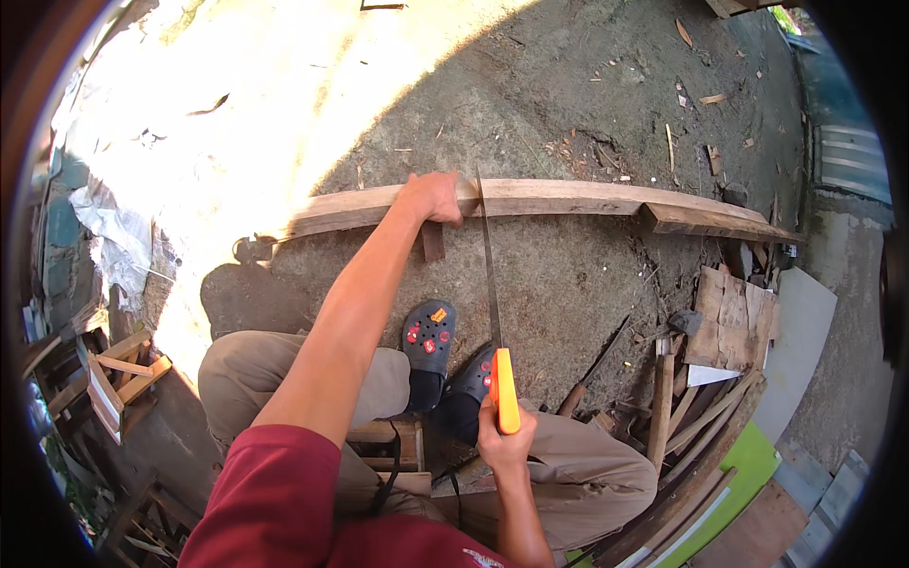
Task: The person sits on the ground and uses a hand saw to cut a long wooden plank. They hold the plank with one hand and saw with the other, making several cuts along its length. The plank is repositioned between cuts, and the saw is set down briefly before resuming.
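Observation:
A long wooden beam [568, 197] lies crosswise in front of me. My left hand [434, 197] is closed over its top, left of the middle. In my right hand [505, 437], low and near my knee, is the orange-yellow handle of a handsaw [491, 284]. Its thin dark blade points away from me, and its far end lies across the beam just right of my left hand. Below that hand, a short dark wood block [433, 241] sticks out from under the beam. How deep the blade sits in the wood I cannot tell.
A shorter plank [710, 223] lies against the beam's right end. A machete-like blade with a wooden handle [595, 369] rests on the ground by my right knee. Scrap boards [734, 317] pile up at the right. A small wooden frame [126, 374] stands left.

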{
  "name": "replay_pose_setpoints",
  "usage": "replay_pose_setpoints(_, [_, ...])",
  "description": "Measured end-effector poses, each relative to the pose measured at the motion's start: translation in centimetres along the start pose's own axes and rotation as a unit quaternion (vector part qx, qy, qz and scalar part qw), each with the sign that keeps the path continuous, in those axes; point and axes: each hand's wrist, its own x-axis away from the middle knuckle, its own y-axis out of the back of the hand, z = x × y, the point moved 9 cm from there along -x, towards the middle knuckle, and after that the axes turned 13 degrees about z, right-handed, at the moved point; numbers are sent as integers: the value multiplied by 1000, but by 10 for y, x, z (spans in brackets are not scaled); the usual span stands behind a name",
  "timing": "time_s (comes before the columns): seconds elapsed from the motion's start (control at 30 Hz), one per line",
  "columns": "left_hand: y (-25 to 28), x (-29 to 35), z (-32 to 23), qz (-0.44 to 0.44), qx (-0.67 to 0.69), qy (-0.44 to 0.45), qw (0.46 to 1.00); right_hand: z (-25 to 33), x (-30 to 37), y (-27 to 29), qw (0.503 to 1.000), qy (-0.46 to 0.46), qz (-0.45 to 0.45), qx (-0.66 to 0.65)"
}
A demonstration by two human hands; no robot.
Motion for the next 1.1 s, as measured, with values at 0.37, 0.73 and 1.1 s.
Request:
replay_pose_setpoints(0.37, [6, -7, 7, -13, 6, 6, 1000, 0, -70, -10, 999, 28, 20, 30])
replay_pose_setpoints(0.73, [-6, -10, 10, 18, 5, 10, 1000, 0, -119, -20, 998, -37, 36, -23])
replay_pose_setpoints(1.1, [18, -14, 3, -3, -21, -4, 1000, 13, -163, -25, 1000, 25, 8, 15])
